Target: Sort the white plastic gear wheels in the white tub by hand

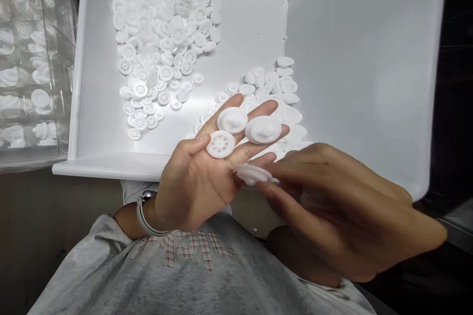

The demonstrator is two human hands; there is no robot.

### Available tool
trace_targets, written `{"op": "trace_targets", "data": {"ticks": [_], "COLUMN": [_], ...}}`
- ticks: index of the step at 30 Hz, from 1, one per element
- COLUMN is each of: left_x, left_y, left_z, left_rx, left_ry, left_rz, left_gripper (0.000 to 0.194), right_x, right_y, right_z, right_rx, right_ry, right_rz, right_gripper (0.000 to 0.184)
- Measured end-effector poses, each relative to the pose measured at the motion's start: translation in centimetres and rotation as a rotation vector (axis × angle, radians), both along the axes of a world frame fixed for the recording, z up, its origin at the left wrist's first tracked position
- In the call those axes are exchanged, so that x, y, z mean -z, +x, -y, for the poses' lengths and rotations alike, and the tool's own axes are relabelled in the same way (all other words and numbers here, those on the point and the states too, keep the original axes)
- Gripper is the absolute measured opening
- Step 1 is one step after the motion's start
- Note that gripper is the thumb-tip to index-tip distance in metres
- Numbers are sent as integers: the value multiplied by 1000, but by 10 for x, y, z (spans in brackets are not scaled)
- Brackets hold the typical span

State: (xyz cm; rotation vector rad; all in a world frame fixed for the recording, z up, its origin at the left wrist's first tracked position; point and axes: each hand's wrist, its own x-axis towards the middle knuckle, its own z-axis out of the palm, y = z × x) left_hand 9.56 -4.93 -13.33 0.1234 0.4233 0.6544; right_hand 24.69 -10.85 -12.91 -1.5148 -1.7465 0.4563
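Observation:
My left hand (207, 177) is turned palm up over the front edge of a white bin, fingers spread under three white plastic gears. Two of these are domed, a left gear (232, 120) and a right gear (263, 129), resting on the fingers. A flat spoked gear (220, 144) lies beside the thumb tip, which touches its rim. Between thumb and fingers, my right hand (325, 202) pinches another white gear (253, 174), tilted nearly edge-on just above the left palm. Part of that gear is hidden by the fingertips.
The white bin (254, 24) holds a big heap of small white gears (166, 29) at left and a second pile (271, 83) behind my left hand. Left of it stand clear plastic trays (27, 69) with white parts in their pockets. The bin's front rim (107, 167) runs before me.

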Motion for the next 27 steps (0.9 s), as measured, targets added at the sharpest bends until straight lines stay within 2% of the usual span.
{"op": "trace_targets", "data": {"ticks": [5, 8, 10, 15, 19, 22, 27], "left_x": [0, -1, -2, -4, -3, -3, -2], "left_y": [2, 2, 1, 2, 3, 3, 3], "left_z": [1, 0, 0, -1, 0, 1, 0], "left_rx": [-11, -26, -28, -11, -36, -60, -97], "left_ry": [-8, -9, -11, -38, -51, -103, -110], "left_rz": [-33, -50, -66, -70, -49, -51, -40], "left_gripper": [58, 57, 56, 55, 53, 44, 38], "right_x": [1, 4, 4, -2, -3, -3, -12], "right_y": [-4, -6, -8, -16, -19, -17, -19], "right_z": [-6, -9, -8, -7, -15, -19, -17], "right_rx": [73, 128, 127, 83, -41, -82, -103], "right_ry": [-33, 41, 101, 209, 226, 303, 108], "right_rz": [-77, -61, -26, 281, 424, 367, 168], "right_gripper": [12, 26, 29, 26, 31, 32, 19]}}
